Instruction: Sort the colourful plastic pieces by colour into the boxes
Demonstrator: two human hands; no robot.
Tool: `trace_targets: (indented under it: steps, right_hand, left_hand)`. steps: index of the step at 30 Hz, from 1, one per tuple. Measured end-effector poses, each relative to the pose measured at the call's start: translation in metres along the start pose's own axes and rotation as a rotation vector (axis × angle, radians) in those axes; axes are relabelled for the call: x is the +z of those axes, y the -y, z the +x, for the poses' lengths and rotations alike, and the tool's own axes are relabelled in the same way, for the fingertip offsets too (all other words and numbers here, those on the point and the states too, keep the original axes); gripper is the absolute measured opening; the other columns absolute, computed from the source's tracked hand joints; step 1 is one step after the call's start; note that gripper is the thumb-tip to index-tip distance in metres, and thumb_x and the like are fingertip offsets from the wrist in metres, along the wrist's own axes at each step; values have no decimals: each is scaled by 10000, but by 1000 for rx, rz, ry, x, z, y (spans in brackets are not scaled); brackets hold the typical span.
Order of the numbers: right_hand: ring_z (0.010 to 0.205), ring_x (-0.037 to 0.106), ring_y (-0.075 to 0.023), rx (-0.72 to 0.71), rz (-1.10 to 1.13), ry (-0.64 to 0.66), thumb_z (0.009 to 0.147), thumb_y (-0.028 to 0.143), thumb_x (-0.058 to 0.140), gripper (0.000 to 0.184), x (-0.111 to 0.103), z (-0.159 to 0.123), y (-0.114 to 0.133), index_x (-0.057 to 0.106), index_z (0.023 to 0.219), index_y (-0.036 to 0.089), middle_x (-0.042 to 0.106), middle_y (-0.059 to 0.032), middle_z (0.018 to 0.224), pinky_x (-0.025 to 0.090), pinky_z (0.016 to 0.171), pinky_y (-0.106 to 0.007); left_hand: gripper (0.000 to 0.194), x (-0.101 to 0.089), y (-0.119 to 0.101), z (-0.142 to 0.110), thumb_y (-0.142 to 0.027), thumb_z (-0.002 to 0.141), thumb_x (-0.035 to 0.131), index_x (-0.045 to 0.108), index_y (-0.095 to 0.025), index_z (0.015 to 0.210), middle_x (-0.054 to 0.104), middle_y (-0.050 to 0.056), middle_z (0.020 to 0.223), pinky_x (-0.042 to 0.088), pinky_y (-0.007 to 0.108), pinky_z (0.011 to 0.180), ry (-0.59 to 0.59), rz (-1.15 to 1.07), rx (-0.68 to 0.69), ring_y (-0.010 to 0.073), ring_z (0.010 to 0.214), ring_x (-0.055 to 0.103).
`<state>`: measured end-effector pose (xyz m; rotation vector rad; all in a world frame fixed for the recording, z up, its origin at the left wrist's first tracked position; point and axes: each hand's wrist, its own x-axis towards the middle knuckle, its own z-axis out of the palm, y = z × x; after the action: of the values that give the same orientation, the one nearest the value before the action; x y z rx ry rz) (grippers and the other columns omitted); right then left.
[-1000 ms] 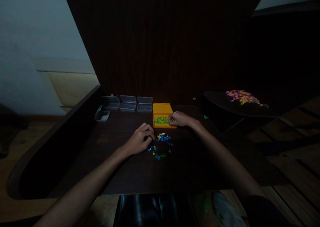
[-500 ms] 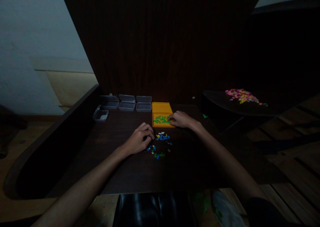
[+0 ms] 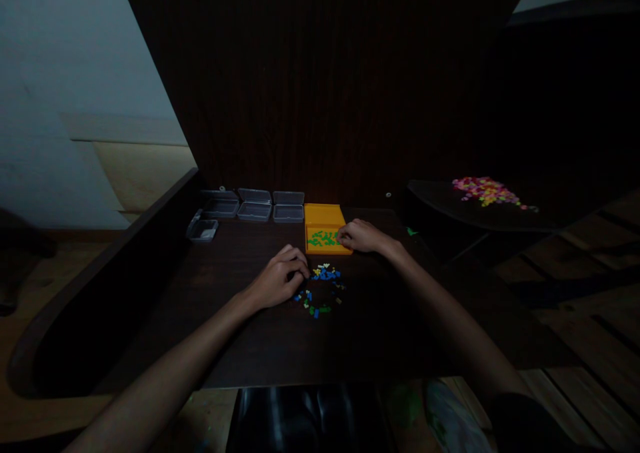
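Observation:
On the dark tabletop, my left hand (image 3: 283, 277) rests with its fingers bent and the thumb apart from them; nothing shows in it. Its fingertips are beside a loose pile of small blue, yellow and white plastic pieces (image 3: 326, 275). More small pieces, green and blue (image 3: 320, 312), lie scattered nearer to me. My right hand (image 3: 361, 235) is at the right side of an open yellow box (image 3: 325, 214), its fingers pinched together over the tray. Small green pieces (image 3: 323, 239) lie in the box. Whatever the right fingertips hold is too small to make out.
Clear plastic boxes (image 3: 255, 211) with raised lids line the back left, with a smaller clear box (image 3: 203, 230) in front. A heap of pink, yellow and orange bits (image 3: 487, 190) sits on the shelf at right. A raised side panel (image 3: 125, 260) bounds the table's left.
My right hand has shifted very slightly at the box's right side. My left hand stays in place, and the pieces look the same.

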<state>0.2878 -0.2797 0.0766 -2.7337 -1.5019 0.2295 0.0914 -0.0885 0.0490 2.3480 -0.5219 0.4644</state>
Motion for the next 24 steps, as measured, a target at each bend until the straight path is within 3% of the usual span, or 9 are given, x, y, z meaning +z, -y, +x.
trace_targets:
  steps: [7, 16, 24]
  right_hand:
    - [756, 636, -154, 39, 13, 9, 810, 153, 516, 252, -2, 2, 3, 740, 915, 197, 736, -47, 872, 335, 603, -221]
    - [711, 631, -146, 15, 46, 36, 786, 147, 528, 236, 1, 4, -6, 740, 881, 191, 726, -36, 800, 346, 597, -220]
    - [695, 620, -140, 66, 23, 55, 771, 132, 536, 241, -6, 6, 3, 747, 873, 191, 725, -38, 794, 337, 582, -218]
  left_hand:
    - [217, 0, 0, 0, -70, 828, 472, 653, -167, 756, 618, 42, 870, 452, 324, 810, -4, 3, 15, 168, 871, 548]
    - [216, 2, 1, -1, -80, 839, 473, 652, -172, 761, 616, 42, 882, 456, 328, 810, 4, 5, 4, 171, 878, 546]
    - [216, 3, 1, -1, -73, 838, 478, 656, -170, 765, 614, 43, 892, 459, 329, 818, 8, 2, 10, 172, 885, 544]
